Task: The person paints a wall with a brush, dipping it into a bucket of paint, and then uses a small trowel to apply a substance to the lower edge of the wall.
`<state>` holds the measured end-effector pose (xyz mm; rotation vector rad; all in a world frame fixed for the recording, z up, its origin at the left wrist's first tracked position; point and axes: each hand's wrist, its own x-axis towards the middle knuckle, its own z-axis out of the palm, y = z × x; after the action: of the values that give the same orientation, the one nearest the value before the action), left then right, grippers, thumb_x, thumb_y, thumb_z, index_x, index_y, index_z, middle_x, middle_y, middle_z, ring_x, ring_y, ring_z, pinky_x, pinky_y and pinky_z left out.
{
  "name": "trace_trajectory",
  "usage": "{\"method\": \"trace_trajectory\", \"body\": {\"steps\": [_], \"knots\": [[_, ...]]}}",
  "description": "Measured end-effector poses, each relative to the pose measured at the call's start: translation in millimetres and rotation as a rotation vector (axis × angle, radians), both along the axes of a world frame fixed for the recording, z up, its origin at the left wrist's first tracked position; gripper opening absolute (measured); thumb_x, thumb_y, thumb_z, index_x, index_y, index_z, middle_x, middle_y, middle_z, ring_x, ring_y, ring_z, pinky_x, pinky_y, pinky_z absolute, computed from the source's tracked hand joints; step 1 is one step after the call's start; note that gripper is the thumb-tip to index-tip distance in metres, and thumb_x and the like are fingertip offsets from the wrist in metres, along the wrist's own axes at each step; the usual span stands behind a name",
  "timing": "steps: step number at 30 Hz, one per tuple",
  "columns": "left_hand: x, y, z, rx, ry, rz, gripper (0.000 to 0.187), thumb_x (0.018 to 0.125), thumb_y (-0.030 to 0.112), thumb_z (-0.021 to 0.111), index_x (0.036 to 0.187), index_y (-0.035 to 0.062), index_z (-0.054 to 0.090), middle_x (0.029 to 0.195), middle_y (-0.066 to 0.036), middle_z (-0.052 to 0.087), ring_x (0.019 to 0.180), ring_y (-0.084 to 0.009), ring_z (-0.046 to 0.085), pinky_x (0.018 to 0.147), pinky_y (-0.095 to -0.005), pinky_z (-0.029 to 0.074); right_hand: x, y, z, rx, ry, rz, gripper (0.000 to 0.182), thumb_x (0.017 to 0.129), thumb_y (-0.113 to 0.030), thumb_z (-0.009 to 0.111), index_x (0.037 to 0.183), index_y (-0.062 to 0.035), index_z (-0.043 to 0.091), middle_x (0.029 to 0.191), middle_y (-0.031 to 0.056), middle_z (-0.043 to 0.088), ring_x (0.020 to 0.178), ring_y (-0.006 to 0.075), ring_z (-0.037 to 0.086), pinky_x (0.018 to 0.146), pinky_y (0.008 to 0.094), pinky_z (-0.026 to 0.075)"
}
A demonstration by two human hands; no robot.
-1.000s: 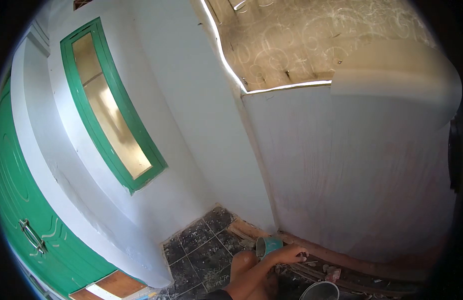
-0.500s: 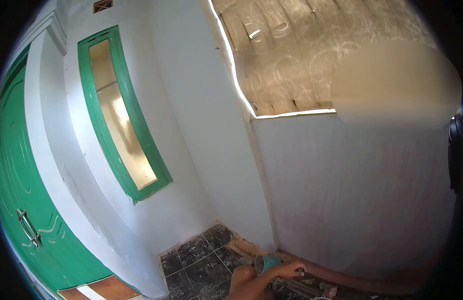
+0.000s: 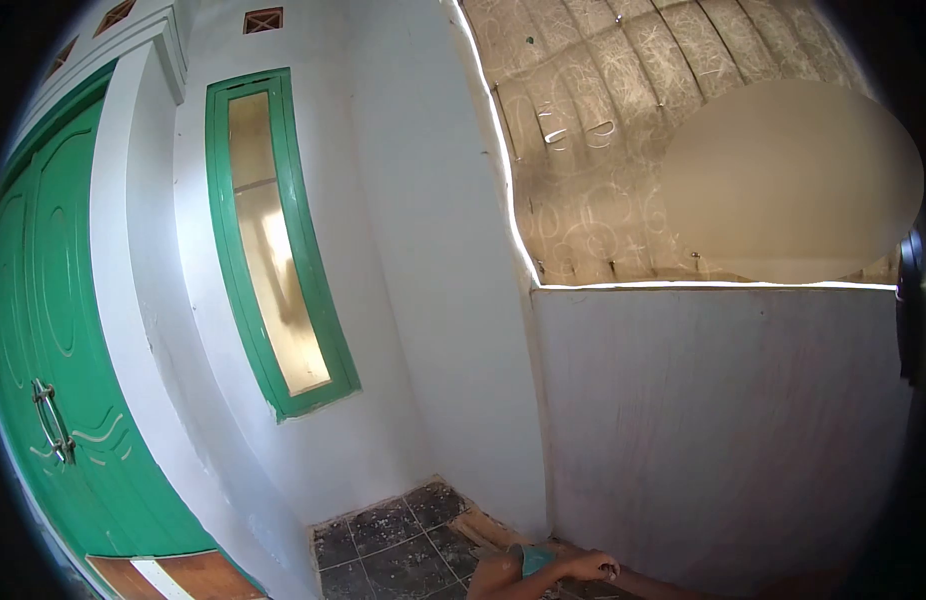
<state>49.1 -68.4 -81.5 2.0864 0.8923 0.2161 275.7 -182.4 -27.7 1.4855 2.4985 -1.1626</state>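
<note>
Low in the view, my left hand (image 3: 585,565) is closed, its fingers curled in. My right hand (image 3: 612,573) meets it from the right, also closed as far as its small visible part shows. Whatever lies between the fingers is hidden or too small to make out. Just left of my hands and behind my left forearm is a teal container (image 3: 535,559), partly covered. A bent knee (image 3: 496,572) shows beside it.
Dark floor tiles (image 3: 398,560) with pale specks reach the wall corner, where a wooden strip (image 3: 483,528) lies. A low grey wall (image 3: 713,420) rises ahead, under a tan corrugated sheet (image 3: 593,210). To the left are a narrow green-framed window (image 3: 318,330) and green doors (image 3: 68,330).
The view has tilted upward, so my hands and the floor sit lower in the picture and less of them shows. My hands remain together beside the teal container.
</note>
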Motion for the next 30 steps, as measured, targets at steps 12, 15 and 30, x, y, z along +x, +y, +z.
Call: {"method": "trace_trajectory", "body": {"steps": [12,15,30], "knots": [[-4,19,-25,0.045,0.008,-0.001,0.029,0.088,0.023,0.060,0.109,0.0030,0.062,0.095,-0.009,0.065,0.089,-0.0184,0.059,0.079,-0.0322,0.046,-82,50,67,0.053,0.089,0.153,0.044,0.092,-0.040,0.045,0.111,-0.0043,0.061,0.114,0.0166,0.061,0.108,0.0321,0.057,0.089,0.0432,0.043],[-6,21,-32,0.045,-0.028,-0.003,0.029,0.088,0.022,0.059,0.109,0.0028,0.062,0.095,-0.009,0.065,0.088,-0.0184,0.059,0.079,-0.0320,0.046,-88,53,67,0.049,0.094,0.165,0.043,0.092,-0.040,0.045,0.110,-0.0043,0.062,0.113,0.0166,0.061,0.107,0.0321,0.057,0.089,0.0431,0.043],[-7,9,-3,0.043,0.019,0.049,0.028,0.088,0.019,0.056,0.109,0.0022,0.061,0.094,-0.008,0.065,0.086,-0.0178,0.060,0.078,-0.0315,0.047,-102,62,69,0.050,0.095,0.202,0.042,0.091,-0.040,0.048,0.105,-0.0041,0.063,0.107,0.0165,0.063,0.101,0.0319,0.059,0.085,0.0425,0.045]]}}
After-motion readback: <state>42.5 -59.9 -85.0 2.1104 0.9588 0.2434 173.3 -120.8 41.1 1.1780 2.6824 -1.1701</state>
